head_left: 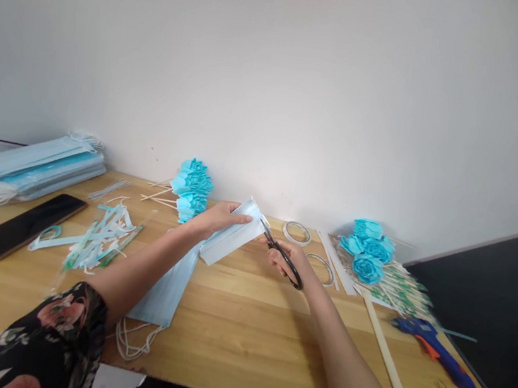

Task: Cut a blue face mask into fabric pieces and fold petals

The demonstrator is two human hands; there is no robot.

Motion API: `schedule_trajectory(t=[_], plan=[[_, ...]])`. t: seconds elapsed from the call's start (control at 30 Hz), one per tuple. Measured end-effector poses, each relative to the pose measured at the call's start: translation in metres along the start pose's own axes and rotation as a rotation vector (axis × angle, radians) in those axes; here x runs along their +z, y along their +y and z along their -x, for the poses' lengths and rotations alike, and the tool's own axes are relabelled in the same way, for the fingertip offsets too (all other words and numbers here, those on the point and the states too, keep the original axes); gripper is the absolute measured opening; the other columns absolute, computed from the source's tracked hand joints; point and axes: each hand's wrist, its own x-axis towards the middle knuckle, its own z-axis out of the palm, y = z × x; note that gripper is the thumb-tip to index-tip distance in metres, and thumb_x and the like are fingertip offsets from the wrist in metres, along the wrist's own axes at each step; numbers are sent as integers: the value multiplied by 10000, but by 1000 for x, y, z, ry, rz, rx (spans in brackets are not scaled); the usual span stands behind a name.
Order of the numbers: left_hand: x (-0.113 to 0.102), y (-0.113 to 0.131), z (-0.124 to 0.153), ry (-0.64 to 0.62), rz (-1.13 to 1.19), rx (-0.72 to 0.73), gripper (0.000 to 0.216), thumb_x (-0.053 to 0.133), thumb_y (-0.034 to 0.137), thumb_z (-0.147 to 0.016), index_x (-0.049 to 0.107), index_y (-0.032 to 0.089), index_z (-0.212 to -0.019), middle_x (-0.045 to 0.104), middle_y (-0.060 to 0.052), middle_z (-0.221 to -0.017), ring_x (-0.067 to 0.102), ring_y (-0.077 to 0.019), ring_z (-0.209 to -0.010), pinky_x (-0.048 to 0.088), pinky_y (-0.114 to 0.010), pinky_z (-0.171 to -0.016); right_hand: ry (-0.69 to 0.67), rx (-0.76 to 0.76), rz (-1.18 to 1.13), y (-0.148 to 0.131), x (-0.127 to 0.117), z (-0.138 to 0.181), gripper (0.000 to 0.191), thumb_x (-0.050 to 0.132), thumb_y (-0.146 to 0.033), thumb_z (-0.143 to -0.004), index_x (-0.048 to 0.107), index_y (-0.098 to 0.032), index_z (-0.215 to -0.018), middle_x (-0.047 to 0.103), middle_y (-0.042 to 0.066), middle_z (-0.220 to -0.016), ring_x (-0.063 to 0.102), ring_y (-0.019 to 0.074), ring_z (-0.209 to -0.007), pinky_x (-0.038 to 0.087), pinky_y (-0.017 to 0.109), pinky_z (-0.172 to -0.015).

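Note:
My left hand [222, 218] pinches a pale blue face mask [231, 241], which is held up off the table at a slant. Black-handled scissors [282, 257] are gripped in my right hand [286, 255]. Their blades point up and left and meet the mask's upper right edge. Whether the blades are parted there is too small to tell. Under my left forearm lies another light blue face mask [162, 293], its white ear loops [137, 340] hanging toward the table's front edge.
At the left are stacked masks [47, 166], a phone [23, 226] and cut strips [103, 234]. Blue paper-like flowers [192, 185] stand by the wall, with more flowers [369, 250] at right. Tape rolls [296, 233], a wooden strip [386, 351] and a glue gun [434, 350] lie rightward.

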Motion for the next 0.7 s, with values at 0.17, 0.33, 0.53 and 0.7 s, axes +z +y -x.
schedule_trajectory(t=[0.17,0.33,0.53,0.7], plan=[[0,1,2,-35,0,7,505,748,520,-629,689,141,-958,675,-39,-757,590,-170,-646,428,-266,-597,2,39,3,2,1,-1,539,591,-500,-777,656,-114,-1147,494,-23,-582,386,67,-421,291,183,-383],[-1,1,1,-26,-16,-12,495,781,496,-586,693,135,-915,683,-43,-772,599,-181,-675,417,-259,-589,6,46,12,1,1,-1,557,586,-525,-767,661,-126,-1148,493,-26,-582,383,68,-409,293,190,-383],[-1,0,0,-11,-9,-45,450,785,471,-587,691,135,-871,683,-43,-752,596,-175,-640,422,-255,-559,12,13,17,0,1,-1,528,604,-509,-762,679,-119,-1110,466,-25,-579,438,88,-468,322,193,-410],[-1,1,0,9,-23,-61,410,775,465,-610,702,146,-858,684,-41,-725,598,-180,-621,434,-267,-564,8,37,24,2,1,-2,503,629,-481,-748,695,-132,-1104,494,-19,-565,467,97,-477,333,199,-421]])
